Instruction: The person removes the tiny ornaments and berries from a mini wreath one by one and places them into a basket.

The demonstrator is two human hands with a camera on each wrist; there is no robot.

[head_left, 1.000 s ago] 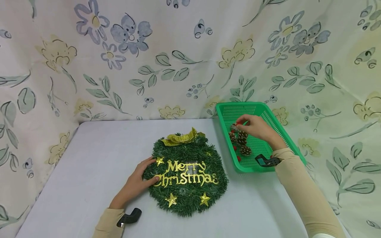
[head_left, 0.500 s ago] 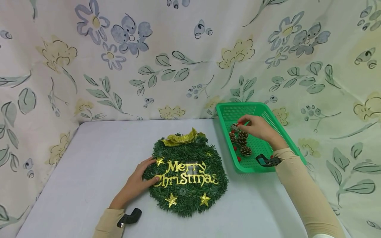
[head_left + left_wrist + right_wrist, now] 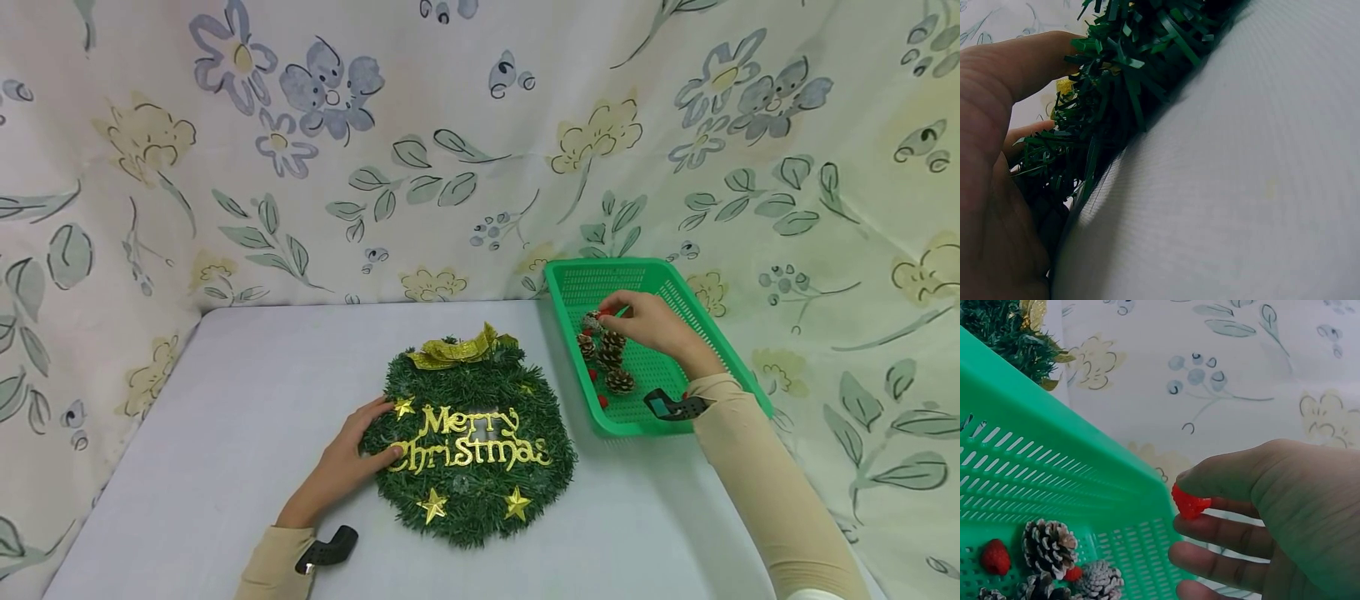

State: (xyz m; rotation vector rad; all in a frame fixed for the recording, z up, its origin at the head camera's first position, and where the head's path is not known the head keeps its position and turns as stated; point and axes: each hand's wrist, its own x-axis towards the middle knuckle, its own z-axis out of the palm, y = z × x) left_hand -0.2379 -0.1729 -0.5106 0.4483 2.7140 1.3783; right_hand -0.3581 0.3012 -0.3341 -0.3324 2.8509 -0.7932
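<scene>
My right hand (image 3: 651,323) pinches a red artificial raspberry (image 3: 1190,501) between thumb and fingers, over the far part of the green plastic basket (image 3: 731,371). The right wrist view shows the berry raised above pine cones (image 3: 1049,548) and another red raspberry (image 3: 995,557). At the left edge of a green tinsel wreath (image 3: 480,383), my left hand (image 3: 347,458) rests with thumb and fingers extended and apart. Gold "Merry Christmas" lettering (image 3: 461,451), gold stars (image 3: 432,505) and a gold bow (image 3: 453,350) decorate the wreath. Tinsel partly hides my left fingers in the left wrist view.
The basket stands right of the wreath, its raised rim close to the wreath's right side. A white table surface (image 3: 225,433) lies under both. Floral cloth (image 3: 420,167) hangs behind and along the sides.
</scene>
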